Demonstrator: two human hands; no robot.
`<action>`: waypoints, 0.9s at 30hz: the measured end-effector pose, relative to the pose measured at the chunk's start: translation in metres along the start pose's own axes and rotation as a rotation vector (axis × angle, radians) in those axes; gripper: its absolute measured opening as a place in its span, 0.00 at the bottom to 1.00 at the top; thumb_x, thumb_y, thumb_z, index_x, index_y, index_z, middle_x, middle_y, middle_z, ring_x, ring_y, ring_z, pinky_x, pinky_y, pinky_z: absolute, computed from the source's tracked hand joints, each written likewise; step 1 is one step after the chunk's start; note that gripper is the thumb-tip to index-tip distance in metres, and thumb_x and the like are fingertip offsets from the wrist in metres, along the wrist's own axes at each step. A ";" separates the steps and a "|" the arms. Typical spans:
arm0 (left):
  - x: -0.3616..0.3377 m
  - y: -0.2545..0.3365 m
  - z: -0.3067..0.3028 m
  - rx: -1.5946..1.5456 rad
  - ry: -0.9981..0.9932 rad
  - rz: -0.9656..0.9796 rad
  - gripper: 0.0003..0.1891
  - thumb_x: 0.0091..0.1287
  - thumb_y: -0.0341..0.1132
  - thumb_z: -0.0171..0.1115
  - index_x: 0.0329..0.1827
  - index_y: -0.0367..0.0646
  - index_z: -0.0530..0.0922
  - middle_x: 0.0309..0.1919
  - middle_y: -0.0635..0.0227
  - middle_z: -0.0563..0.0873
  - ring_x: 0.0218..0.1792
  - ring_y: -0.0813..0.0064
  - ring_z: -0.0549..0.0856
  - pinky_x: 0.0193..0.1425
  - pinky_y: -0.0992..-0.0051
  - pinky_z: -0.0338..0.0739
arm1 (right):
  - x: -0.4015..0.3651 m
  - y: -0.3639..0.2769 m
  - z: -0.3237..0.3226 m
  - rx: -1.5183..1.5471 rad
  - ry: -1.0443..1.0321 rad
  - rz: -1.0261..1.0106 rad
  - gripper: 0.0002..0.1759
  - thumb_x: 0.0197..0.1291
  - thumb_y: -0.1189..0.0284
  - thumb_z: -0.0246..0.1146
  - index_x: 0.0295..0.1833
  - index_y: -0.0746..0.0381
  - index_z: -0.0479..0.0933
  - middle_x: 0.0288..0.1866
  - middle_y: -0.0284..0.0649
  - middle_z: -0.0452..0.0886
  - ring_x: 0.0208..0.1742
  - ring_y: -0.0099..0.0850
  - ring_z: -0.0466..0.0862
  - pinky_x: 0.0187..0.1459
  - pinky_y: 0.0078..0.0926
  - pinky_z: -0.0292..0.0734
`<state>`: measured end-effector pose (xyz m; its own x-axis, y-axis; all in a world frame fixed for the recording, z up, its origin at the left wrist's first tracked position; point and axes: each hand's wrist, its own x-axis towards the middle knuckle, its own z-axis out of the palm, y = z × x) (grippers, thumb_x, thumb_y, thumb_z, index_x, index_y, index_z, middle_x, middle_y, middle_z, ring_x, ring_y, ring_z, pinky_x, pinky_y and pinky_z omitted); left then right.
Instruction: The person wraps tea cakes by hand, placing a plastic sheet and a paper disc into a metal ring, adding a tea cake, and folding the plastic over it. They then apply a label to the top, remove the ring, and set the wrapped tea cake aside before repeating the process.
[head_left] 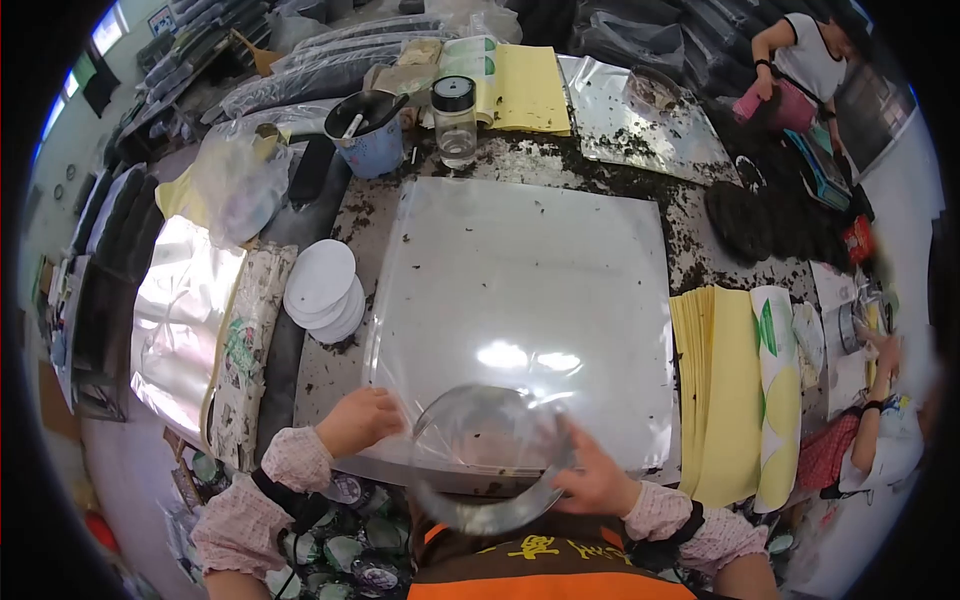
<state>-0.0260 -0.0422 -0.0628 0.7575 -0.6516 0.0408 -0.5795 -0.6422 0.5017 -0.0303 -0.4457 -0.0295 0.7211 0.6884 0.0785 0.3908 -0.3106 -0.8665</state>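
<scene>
My right hand (595, 474) grips the rim of a clear, round, bowl-like piece (487, 516), tilted above the near edge of the work surface and slightly blurred. My left hand (362, 420) is closed, fingertips together, beside the near left corner of a clear plastic sheet (530, 260). Whatever is in those fingertips is too faint to name. Dark crumbs are scattered on the sheet. White round discs (322, 278) lie stacked to its left.
Yellow paper sheets (718, 390) and a roll of round labels (772, 400) lie right. A blue bucket (368, 150) and lidded clear jar (456, 130) stand behind. Dark loose leaves (740, 225) lie back right. Two people (805, 60) work on the right.
</scene>
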 end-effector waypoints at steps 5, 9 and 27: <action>0.034 0.050 -0.073 0.126 0.308 -0.106 0.07 0.56 0.29 0.69 0.38 0.48 0.85 0.38 0.70 0.84 0.42 0.64 0.83 0.47 0.65 0.79 | 0.034 0.007 0.028 -0.182 -0.192 -0.261 0.22 0.52 0.62 0.74 0.48 0.62 0.78 0.74 0.72 0.61 0.75 0.66 0.66 0.75 0.49 0.64; 0.001 0.054 -0.026 0.170 0.053 0.036 0.10 0.56 0.30 0.66 0.42 0.48 0.84 0.40 0.70 0.84 0.45 0.66 0.83 0.49 0.66 0.79 | 0.047 0.053 -0.003 -0.271 0.322 0.108 0.21 0.53 0.65 0.73 0.50 0.61 0.77 0.74 0.69 0.63 0.72 0.64 0.69 0.71 0.47 0.69; 0.023 0.016 -0.029 0.004 0.200 -0.799 0.21 0.67 0.42 0.71 0.54 0.34 0.80 0.44 0.51 0.87 0.43 0.52 0.87 0.48 0.61 0.80 | -0.057 0.064 -0.097 -0.577 0.248 0.030 0.12 0.62 0.67 0.70 0.49 0.58 0.83 0.49 0.39 0.86 0.52 0.38 0.86 0.53 0.38 0.83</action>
<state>-0.0096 -0.0557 -0.0285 0.9809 0.0868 -0.1743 0.1566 -0.8835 0.4416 0.0095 -0.5688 -0.0418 0.8207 0.5229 0.2305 0.5644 -0.6788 -0.4697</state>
